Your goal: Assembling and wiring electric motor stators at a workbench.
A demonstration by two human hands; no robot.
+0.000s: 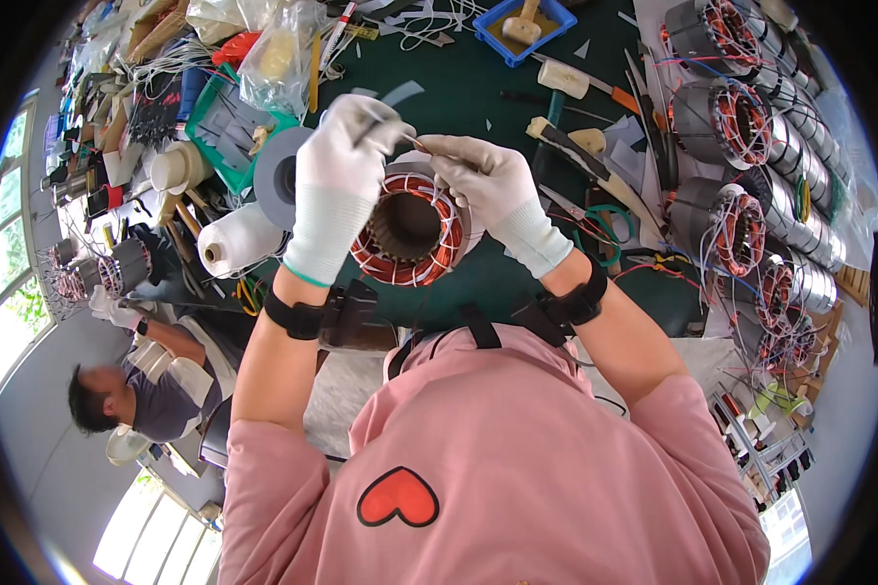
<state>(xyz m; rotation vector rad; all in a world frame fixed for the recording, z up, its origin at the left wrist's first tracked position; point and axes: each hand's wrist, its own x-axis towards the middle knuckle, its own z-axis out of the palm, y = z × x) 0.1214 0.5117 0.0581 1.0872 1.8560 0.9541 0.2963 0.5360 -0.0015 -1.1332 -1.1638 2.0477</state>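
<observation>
A motor stator (369,255) stands on the bench in front of me, its red-brown copper windings laced with white cord around a dark hollow bore. Above its far rim both my gloved hands are drawn close together. My right hand (493,185) pinches a thin wire (415,142) between thumb and forefinger. Fingers curled, my left hand (349,146) is closed at the other side of this wire; motion smears its fingertips, so what they hold cannot be made out. Beside my left wrist are a grey round disc (273,175) and a white thread cone (239,240).
A green basket (226,174) of paper pieces stands at left. A blue tray (523,47) holding a brush lies at the far side. Mallets, scissors (564,203) and a wooden-handled tool (600,171) lie right. More stators (722,122) line the right edge. Another person (166,390) works at left.
</observation>
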